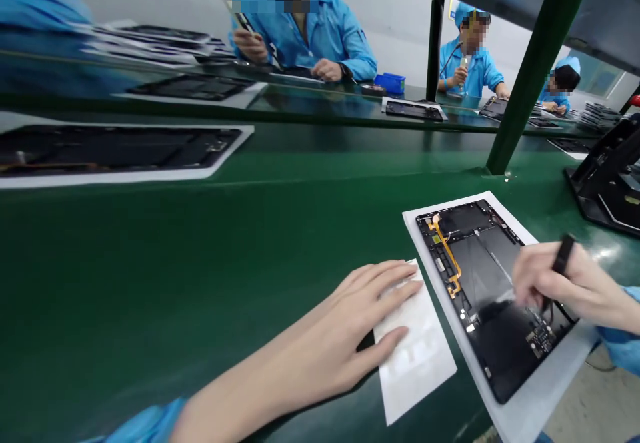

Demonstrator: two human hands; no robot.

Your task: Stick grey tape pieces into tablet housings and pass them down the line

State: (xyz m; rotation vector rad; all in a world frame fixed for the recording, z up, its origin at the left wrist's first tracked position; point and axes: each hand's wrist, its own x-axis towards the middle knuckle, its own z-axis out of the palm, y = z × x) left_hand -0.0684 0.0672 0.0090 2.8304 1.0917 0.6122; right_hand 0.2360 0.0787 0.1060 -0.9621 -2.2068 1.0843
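My left hand lies flat with fingers spread, its fingertips on a white sheet of stickers or labels on the bench. Pale rectangles show faintly on that sheet. To its right, an opened tablet housing rests on white backing paper, its black inside facing up. An orange flex cable runs along its left side, and a small circuit board sits near the lower right. Over the housing's right part, my right hand is closed around a slim black tool; its working tip is hidden.
A green bench spreads leftward, with another tablet housing on paper at far left. A green post rises behind my housing. A black stand is at right. Co-workers in blue sit across a raised shelf.
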